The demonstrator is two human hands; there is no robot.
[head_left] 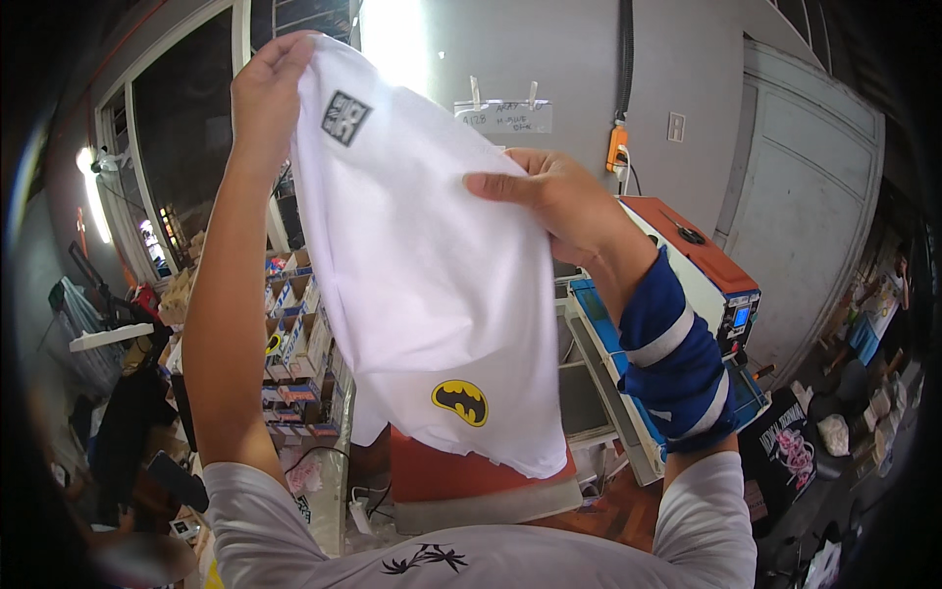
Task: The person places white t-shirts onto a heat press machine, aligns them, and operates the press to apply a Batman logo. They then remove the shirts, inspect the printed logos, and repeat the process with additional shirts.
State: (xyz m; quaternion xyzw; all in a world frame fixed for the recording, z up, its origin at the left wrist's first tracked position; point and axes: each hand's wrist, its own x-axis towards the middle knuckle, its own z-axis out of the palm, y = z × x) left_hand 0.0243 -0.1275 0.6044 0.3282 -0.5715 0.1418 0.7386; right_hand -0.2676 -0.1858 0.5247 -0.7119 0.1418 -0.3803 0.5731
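A white fabric garment (422, 265) hangs in front of me between my two hands. Its upper left bears a black square print, and a yellow oval print with a black bat shape sits near its lower edge. My left hand (269, 93) is raised high and closed on the garment's top corner. On the opposite edge, my right hand (564, 201) pinches the cloth, thumb on the near face and the other fingers mostly behind it. A blue sleeve (677, 353) with white bands covers my right forearm. The exact kind of garment cannot be made out.
A press-like machine (687, 255) with an orange top and small screen stands at the right. Below the garment is a red-orange padded surface (432, 481). Cardboard bins (299, 344) are stacked at the left. A black printed cloth (785, 442) lies at the lower right.
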